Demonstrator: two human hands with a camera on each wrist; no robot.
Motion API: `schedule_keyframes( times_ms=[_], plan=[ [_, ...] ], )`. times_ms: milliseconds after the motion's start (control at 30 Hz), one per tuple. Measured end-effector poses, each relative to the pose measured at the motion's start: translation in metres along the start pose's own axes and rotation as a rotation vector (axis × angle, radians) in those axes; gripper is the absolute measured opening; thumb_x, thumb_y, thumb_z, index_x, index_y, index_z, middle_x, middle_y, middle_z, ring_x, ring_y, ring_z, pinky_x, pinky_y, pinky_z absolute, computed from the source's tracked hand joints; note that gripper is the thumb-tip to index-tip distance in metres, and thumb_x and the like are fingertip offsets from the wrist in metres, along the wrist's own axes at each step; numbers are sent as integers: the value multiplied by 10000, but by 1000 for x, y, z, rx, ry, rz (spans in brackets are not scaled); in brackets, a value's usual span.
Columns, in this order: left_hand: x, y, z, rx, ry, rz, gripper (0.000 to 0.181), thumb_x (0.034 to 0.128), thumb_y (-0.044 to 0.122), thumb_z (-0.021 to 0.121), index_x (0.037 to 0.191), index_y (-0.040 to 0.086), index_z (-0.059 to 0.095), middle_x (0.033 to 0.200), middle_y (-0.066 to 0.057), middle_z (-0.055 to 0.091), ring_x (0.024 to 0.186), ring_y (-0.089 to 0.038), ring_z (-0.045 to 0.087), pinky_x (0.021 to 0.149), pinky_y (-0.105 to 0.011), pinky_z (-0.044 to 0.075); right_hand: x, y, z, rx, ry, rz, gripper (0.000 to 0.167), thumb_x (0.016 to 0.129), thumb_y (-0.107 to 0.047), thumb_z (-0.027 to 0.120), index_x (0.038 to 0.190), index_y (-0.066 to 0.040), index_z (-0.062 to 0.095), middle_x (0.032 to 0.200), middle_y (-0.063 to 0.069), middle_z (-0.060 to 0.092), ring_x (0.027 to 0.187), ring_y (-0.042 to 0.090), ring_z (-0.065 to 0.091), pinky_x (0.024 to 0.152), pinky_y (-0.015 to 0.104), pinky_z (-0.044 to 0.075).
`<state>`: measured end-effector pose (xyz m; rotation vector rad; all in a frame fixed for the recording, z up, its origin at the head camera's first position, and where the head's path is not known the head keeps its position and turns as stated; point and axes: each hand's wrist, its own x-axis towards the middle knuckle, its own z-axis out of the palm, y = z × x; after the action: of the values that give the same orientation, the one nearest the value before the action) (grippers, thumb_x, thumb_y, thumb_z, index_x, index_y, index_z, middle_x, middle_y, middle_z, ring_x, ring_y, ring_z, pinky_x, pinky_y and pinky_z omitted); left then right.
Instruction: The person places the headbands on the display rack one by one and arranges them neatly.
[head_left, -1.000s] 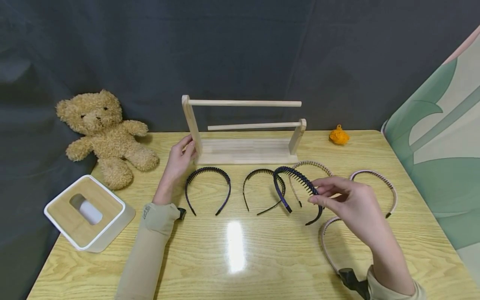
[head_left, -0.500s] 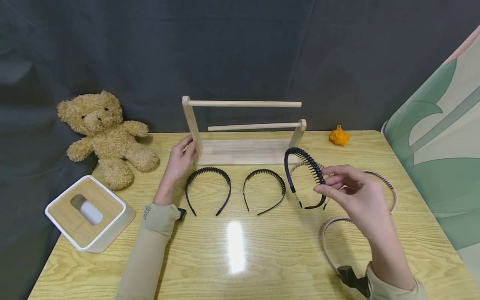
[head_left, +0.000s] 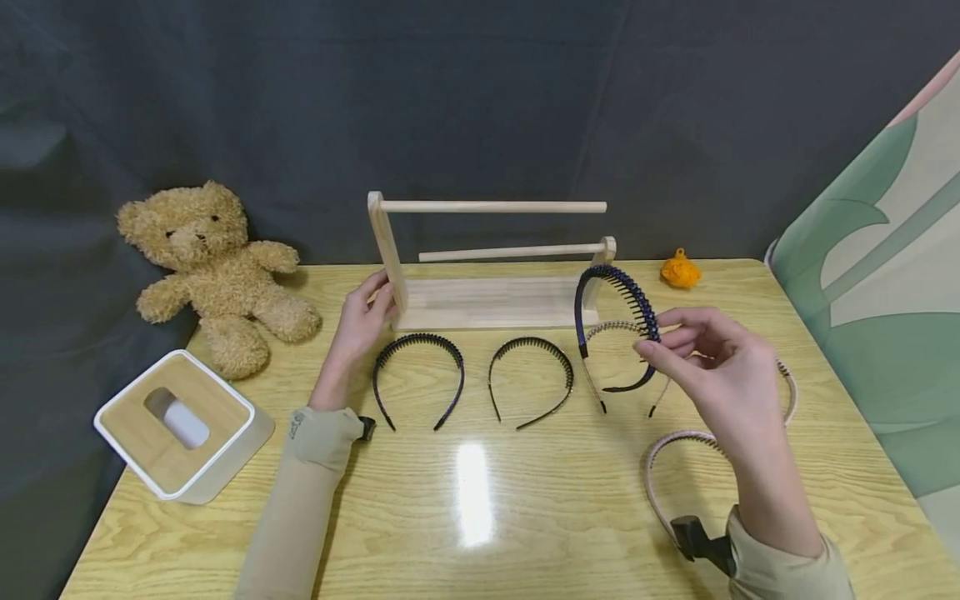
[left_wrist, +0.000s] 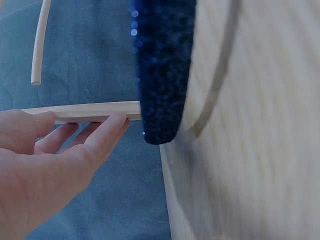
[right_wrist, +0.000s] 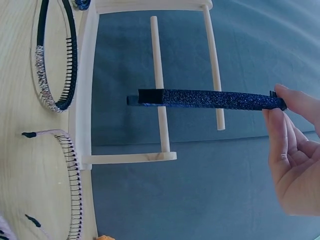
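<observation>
Between thumb and fingers, my right hand [head_left: 723, 367] pinches a dark blue glittery toothed headband [head_left: 609, 272] by its side, raised above the table. In the right wrist view this headband [right_wrist: 215, 99] appears edge-on, in front of the rack's two rods. My left hand [head_left: 362, 318] holds the left upright of a wooden rack [head_left: 487, 304], its thumb and fingers on the wood in the left wrist view. Two dark headbands, one bluish [head_left: 417, 338] and one black [head_left: 530, 342], lie in front of the rack. A pale pink headband [head_left: 651, 479] lies partly hidden below my right forearm.
Two more pale headbands lie at the right, one [head_left: 611, 325] behind the raised headband, another [head_left: 791, 396] partly behind my right hand. A teddy bear [head_left: 225, 275] and a white box with a wooden lid [head_left: 225, 467] stand left. An orange trinket [head_left: 680, 271] sits at the back right.
My right hand has lifted the dark blue headband up and away, toward the rack's right end, and turned it more upright. The left hand stays at the rack's upright.
</observation>
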<state>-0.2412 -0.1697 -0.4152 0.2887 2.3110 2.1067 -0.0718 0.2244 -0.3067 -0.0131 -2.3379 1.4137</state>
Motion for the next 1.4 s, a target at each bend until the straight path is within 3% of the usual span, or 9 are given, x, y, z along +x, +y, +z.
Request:
schedule_keyframes(
  times_ms=[267, 500, 800, 1400],
  plan=[
    [1, -1, -1, 15, 1, -2, 453, 1171, 84, 408, 1594, -77, 424, 1526, -332, 475, 1399, -486, 514, 1182, -509, 480, 10, -7, 3, 18, 59, 10, 283, 843, 14, 905, 1089, -64, 789, 804, -78, 719, 720, 74, 636, 607, 111, 525],
    [0, 1, 1, -25, 5, -6, 451, 1168, 69, 408, 1591, -85, 423, 1530, -326, 470, 1389, -493, 520, 1184, -495, 482, 16, -11, 5, 28, 96, 7, 269, 850, -6, 901, 1072, -99, 781, 805, -71, 702, 725, 89, 639, 580, 139, 508],
    [1, 2, 0, -25, -3, -8, 457, 1170, 86, 413, 1596, -78, 418, 1530, -329, 475, 1403, -474, 517, 1183, -475, 484, 27, -16, 6, 85, 167, -3, 257, 843, 12, 894, 1048, -94, 782, 792, -54, 703, 702, 90, 642, 549, 150, 497],
    [0, 1, 0, -5, -7, -21, 458, 1172, 96, 409, 1602, -60, 420, 1539, -297, 464, 1401, -467, 515, 1189, -478, 483, 51, -22, 13, 102, 191, -36, 248, 833, 35, 887, 1025, -71, 771, 778, -55, 687, 677, 97, 629, 542, 167, 491]
  ],
)
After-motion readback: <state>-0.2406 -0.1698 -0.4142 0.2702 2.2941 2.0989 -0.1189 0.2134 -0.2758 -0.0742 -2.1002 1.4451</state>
